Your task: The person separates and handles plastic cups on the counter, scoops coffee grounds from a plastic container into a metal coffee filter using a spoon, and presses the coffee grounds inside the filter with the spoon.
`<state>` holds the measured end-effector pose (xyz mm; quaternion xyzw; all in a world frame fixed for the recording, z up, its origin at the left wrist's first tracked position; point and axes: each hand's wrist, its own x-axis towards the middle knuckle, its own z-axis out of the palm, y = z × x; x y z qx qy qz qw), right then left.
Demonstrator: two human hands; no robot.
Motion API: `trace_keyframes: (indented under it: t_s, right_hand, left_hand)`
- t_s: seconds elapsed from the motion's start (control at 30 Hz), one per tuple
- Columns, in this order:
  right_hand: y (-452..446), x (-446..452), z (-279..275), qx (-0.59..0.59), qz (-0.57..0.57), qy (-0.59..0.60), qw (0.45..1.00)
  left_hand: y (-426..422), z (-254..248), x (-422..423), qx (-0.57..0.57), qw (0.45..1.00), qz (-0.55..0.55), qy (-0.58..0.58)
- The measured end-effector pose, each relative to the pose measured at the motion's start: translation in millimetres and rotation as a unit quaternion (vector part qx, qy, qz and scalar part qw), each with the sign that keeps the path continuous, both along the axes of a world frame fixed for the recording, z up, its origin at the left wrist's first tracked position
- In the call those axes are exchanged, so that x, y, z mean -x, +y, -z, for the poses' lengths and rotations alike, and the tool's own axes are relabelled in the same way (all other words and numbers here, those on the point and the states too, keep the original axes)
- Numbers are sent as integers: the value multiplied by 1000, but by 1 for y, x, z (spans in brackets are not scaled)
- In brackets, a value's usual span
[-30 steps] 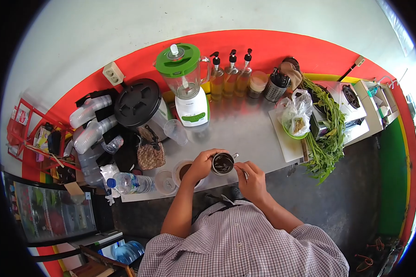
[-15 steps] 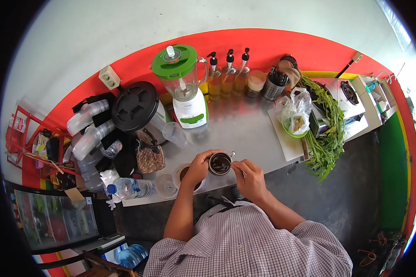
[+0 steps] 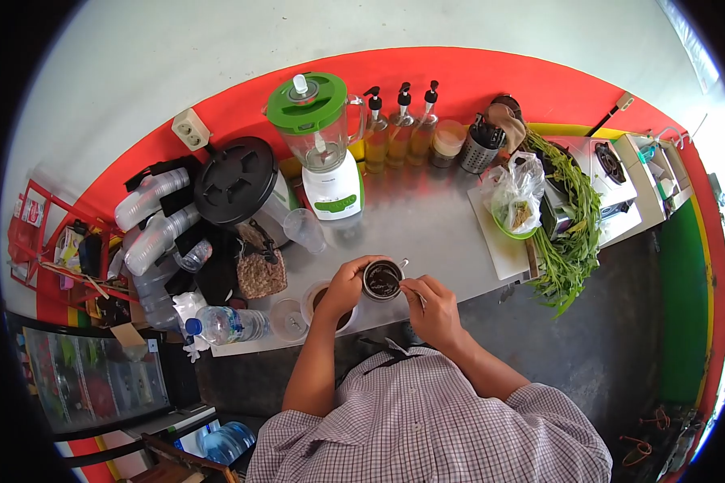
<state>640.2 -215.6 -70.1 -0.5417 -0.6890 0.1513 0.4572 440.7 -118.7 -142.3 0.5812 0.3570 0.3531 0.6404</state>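
My left hand [image 3: 347, 288] is closed around the left side of a small metal cup [image 3: 368, 291] with a handle on its far right. Dark liquid with a few bubbles fills the cup. My right hand [image 3: 433, 312] pinches a thin stirring tool, likely a spoon, at the cup's right rim. Its lower end reaches into the liquid and most of its handle is hidden by my fingers. Under my left forearm stands a plastic tub [image 3: 311, 297] with brown contents, partly covered. Beside it is a clear plastic cup [image 3: 287, 320].
A green-lidded blender [image 3: 330, 189] and pump bottles [image 3: 399, 133] stand along the red wall. A water bottle [image 3: 234, 325] lies at the left front edge. On the right are a cutting board [image 3: 491, 241], a bag [image 3: 517, 189], leafy greens [image 3: 568, 249] and a stove [image 3: 620, 181].
The cup has shifted slightly up and left, with both hands following. The stirring tool's end has moved within the dark liquid.
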Motion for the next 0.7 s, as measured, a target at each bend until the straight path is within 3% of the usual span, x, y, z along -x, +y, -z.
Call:
trace_keyframes:
  t_s: [0.57,0.7]
  right_hand:
    - [2,1,2,7,-15,6,1000]
    - [4,2,1,-41,-8,12,999]
  left_hand:
    - [1,1,-1,6,1000,-2,-7]
    - [2,4,0,13,1000,-9,5]
